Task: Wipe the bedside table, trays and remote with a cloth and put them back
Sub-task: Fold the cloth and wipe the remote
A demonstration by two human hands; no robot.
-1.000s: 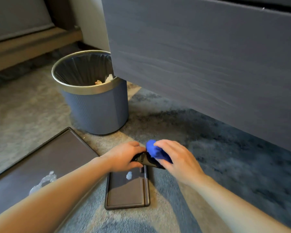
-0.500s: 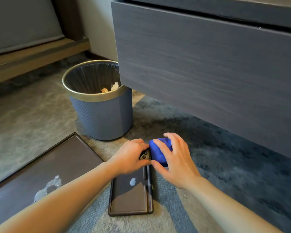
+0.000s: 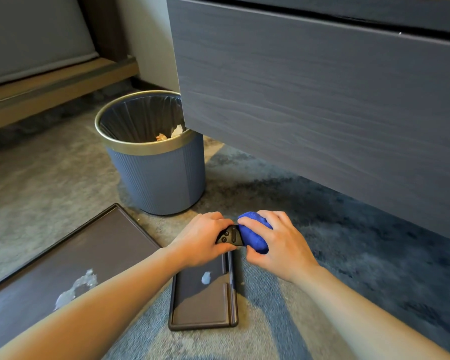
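My left hand (image 3: 202, 241) grips a black remote (image 3: 229, 236) by one end, just above the carpet. Its buttons show between my two hands. Wrapped over the remote's other end is a balled blue cloth (image 3: 253, 235), which my right hand (image 3: 278, 241) presses against it. Beneath the hands, a small dark tray (image 3: 203, 305) with a pale smudge lies on the carpet. A large dark tray (image 3: 70, 266) with white smears lies at the lower left. The grey bedside table (image 3: 322, 100) rises at the upper right.
A blue waste bin (image 3: 156, 172) with a gold rim and a black liner stands on the carpet by the table's left corner, with crumpled paper inside. A wooden ledge (image 3: 50, 84) runs along the upper left. Grey-blue carpet spreads to the right.
The cloth has slid along the remote toward the right, showing more of its buttons. The view has tilted up a little; the trays and bin have not moved.
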